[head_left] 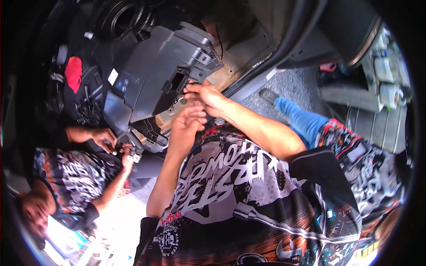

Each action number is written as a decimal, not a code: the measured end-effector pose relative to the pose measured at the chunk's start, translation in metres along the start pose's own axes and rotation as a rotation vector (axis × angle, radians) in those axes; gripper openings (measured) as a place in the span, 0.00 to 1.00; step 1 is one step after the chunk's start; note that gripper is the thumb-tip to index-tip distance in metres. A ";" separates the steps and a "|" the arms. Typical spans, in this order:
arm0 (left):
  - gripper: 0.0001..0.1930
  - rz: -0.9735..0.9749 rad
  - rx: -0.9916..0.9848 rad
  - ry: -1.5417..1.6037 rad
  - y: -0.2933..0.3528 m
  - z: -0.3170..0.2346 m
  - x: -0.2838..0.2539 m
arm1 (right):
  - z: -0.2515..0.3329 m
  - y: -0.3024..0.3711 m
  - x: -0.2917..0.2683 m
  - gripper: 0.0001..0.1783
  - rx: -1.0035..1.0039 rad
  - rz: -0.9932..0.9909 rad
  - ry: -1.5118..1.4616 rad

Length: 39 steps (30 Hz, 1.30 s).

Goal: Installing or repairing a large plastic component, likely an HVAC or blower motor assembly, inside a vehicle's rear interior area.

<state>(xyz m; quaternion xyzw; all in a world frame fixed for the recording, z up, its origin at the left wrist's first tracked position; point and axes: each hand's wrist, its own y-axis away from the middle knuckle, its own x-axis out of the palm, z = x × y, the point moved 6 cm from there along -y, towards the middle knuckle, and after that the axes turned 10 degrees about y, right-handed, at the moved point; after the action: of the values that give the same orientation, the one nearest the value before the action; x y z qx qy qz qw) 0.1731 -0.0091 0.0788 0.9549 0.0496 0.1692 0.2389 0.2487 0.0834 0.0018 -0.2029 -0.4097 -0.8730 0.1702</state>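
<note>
A large dark plastic housing (142,73) fills the upper middle of the view, with a rectangular opening (178,81) in its right side. My right hand (207,95) reaches to the edge beside that opening, its fingers bent together at a small dark part. What lies between those fingertips is too small to make out. Just below and to the left, my left hand (188,119) is raised with its fingers loosely curved and apart from the thumb. It holds nothing that shows. Bare tan metal (166,119) shows behind my left hand, below the housing.
On the left, a co-worker's hands (104,140) work at the housing's lower end. A red cloth-like piece (73,74) lies at upper left, near a round black opening (125,21). A door sill (250,84) runs along the right. Beyond it are another person's jeans (304,119) and shelved containers (390,95).
</note>
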 end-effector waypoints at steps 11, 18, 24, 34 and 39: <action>0.20 -0.296 0.107 0.920 -0.070 0.084 0.009 | 0.149 -0.054 -0.084 0.14 -0.293 -0.183 0.521; 0.06 -0.512 0.332 1.001 -0.066 0.080 -0.005 | 0.125 -0.040 -0.055 0.10 -0.142 0.118 0.939; 0.05 -0.666 0.187 0.981 -0.015 0.102 -0.043 | 0.105 0.003 0.014 0.20 -0.903 0.398 1.909; 0.07 -0.568 0.154 0.606 -0.032 0.111 -0.068 | 0.050 -0.074 -0.029 0.26 -0.296 0.909 1.822; 0.12 -0.582 0.144 0.553 -0.031 0.106 -0.069 | 0.098 0.022 0.050 0.20 -1.268 0.810 2.335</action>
<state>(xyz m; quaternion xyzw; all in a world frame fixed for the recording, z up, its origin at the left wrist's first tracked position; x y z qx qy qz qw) 0.1451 -0.0403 -0.0446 0.8338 0.3917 0.3411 0.1871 0.2376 0.1406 0.0979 0.4910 0.5165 -0.4609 0.5288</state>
